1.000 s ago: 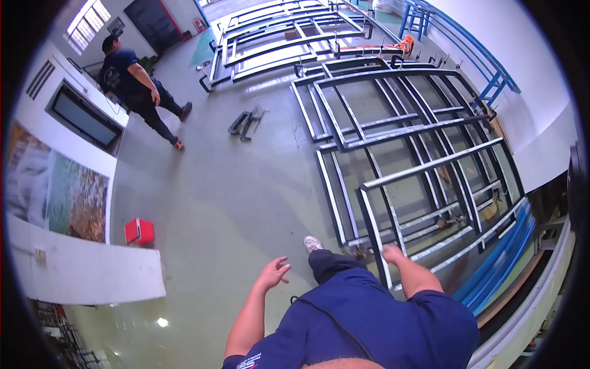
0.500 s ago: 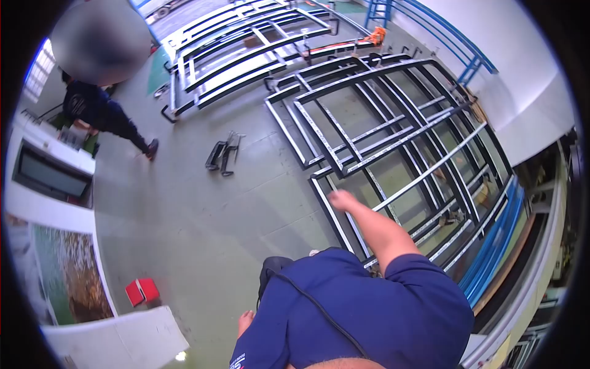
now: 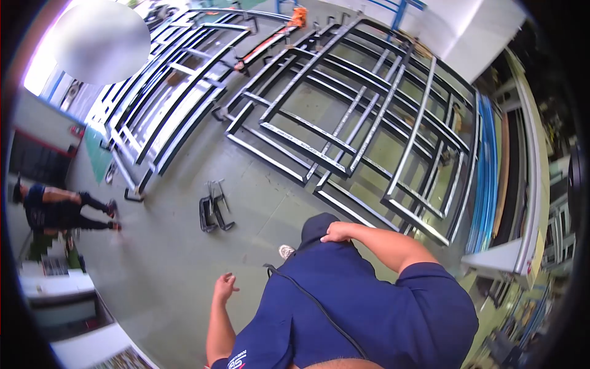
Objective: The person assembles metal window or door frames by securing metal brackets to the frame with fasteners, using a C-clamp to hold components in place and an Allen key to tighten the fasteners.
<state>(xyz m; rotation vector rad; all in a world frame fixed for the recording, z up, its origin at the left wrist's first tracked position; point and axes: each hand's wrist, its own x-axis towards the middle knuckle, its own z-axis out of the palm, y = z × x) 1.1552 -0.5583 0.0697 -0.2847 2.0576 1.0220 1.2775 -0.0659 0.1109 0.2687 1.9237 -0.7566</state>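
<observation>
My right hand [image 3: 337, 232] is closed at the front of my dark blue shirt [image 3: 344, 295], its fingers pinching the cloth near the hem. Out to the left of my body, my left hand [image 3: 226, 287] hangs over the grey floor with its fingers apart and nothing in them. Beyond my right hand lie stacked black and silver metal frames [image 3: 307, 147]. Several black clamps [image 3: 214, 212] rest on the floor ahead of me. A black cord [image 3: 307, 298] runs across my shirt.
Another stack of frames [image 3: 166, 123] stands at the upper left, with an orange strap [image 3: 299, 17] between the stacks. A person in dark clothes [image 3: 55, 209] walks at the far left. Blue bars [image 3: 484, 172] and a long shelf [image 3: 531, 154] are at the right.
My right hand has moved back from beside the frames to my shirt. My left hand has come further into view. The view has turned, and the other person appears lower and further left.
</observation>
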